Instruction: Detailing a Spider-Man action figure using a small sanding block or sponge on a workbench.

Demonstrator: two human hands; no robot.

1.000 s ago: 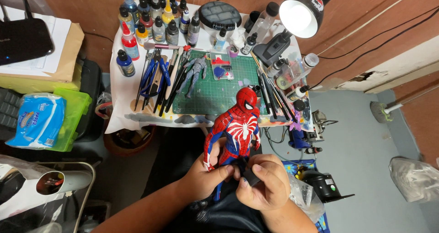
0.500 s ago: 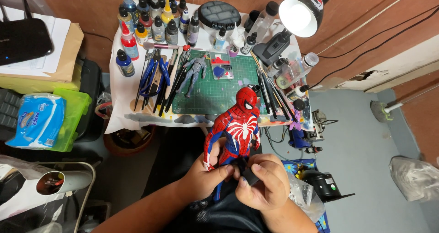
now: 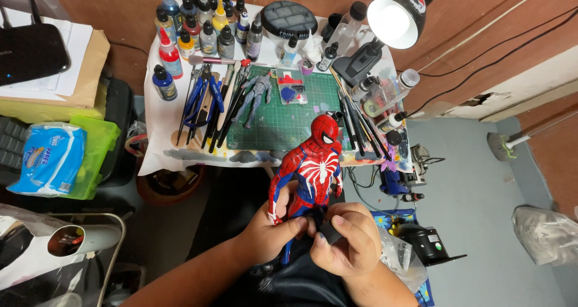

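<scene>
- Left hand (image 3: 271,234): fingers curled around the lower body of a red-and-blue jointed plastic action figure with a white spider emblem (image 3: 310,174), gripping at hip and thigh level.
- Right hand (image 3: 346,244): fingers closed, pinching a small dark piece (image 3: 329,231) against the figure's leg area; what the piece is cannot be told.
- Figure sits upright over the lap, just in front of the desk's near edge, head toward the desk.
- Handling judgement: light, rigid plastic; thin arms and joints likely fragile, so torso or hips are the safer hold.
- Desk (image 3: 162,150), white covering: green gridded cutting mat (image 3: 283,120) holding a grey unpainted figure (image 3: 256,96).
- Left of mat: row of pliers, knives and brushes (image 3: 208,105).
- Far edge: cluster of small paint bottles (image 3: 198,24); black lit desk lamp (image 3: 394,18) at right.
</scene>
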